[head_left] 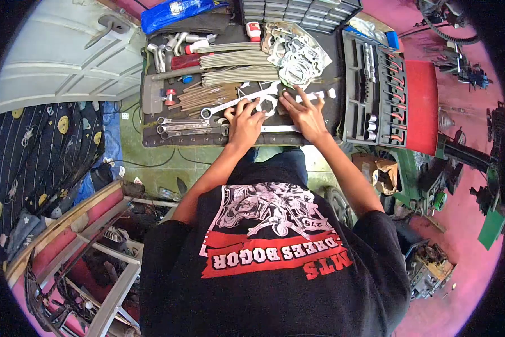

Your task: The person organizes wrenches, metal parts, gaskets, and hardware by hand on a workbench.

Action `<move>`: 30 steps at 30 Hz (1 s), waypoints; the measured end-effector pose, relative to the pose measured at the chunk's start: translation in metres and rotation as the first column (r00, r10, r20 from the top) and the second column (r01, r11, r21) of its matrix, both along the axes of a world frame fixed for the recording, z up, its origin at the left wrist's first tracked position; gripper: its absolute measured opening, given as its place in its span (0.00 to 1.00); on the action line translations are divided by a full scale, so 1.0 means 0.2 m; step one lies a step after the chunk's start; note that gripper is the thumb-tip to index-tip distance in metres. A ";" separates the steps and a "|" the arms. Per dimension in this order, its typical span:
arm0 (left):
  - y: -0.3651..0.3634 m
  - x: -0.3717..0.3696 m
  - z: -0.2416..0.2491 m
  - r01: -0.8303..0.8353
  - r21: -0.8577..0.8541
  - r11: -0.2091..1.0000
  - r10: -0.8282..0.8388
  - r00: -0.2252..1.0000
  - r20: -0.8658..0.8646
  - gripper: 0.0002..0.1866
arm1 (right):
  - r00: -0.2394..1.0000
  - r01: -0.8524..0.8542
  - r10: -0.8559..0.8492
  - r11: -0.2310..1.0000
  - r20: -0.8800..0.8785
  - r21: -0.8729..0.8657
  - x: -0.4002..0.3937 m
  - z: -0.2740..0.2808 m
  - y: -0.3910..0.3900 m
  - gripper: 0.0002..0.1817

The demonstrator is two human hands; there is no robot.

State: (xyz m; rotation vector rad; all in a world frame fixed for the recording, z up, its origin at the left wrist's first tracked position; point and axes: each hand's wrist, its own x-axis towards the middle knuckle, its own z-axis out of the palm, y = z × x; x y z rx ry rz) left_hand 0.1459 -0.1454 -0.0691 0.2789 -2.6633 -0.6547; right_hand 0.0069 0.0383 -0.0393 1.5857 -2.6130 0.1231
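Note:
My left hand (245, 124) rests over the near middle of the dark tool mat (328, 126), its fingers bent but apart, touching a long combination wrench (221, 106) that lies slantwise. Over to the right, my right hand (307, 117) has its fingers spread just below a heap of metal gaskets (300, 56). Its fingertips lie near some bright metal pieces. Between and below the hands is another long wrench (280, 128). Several smaller wrenches (185, 127) lie side by side left of my left hand. What lies under my palms is hidden.
Bundles of thin rods (238, 59) and brown sticks (207, 95) lie behind my left hand. A drawer cabinet (300, 12) stands at the back. On the right is a tool tray (376, 92) with red-handled tools, beside a red panel (422, 106). A blue packet (174, 14) is back left.

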 end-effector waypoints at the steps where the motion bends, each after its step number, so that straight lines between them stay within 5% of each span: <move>1: 0.00 0.00 0.00 0.005 0.005 1.000 -0.005 1.000 -0.011 0.07 | 1.000 -0.006 0.005 1.000 -0.028 -0.015 0.00 -0.02 -0.01 0.25; 8: -0.01 0.00 0.00 0.003 0.009 1.000 -0.003 1.000 -0.014 0.07 | 0.999 0.013 -0.002 0.968 0.042 -0.252 0.03 -0.03 -0.20 0.18; 15: 0.00 0.01 0.01 -0.018 0.017 1.000 0.018 1.000 0.006 0.08 | 0.992 -0.125 0.125 0.992 0.022 0.014 0.00 -0.02 -0.10 0.21; 23: -0.01 -0.01 -0.01 -0.010 0.026 1.000 0.010 1.000 0.009 0.07 | 1.000 0.011 -0.012 0.997 -0.011 -0.078 -0.07 -0.07 0.12 0.22; 30: 0.00 -0.01 0.01 0.018 0.000 1.000 -0.018 1.000 -0.003 0.07 | 0.995 -0.098 0.100 0.991 -0.011 0.092 0.05 -0.03 -0.08 0.21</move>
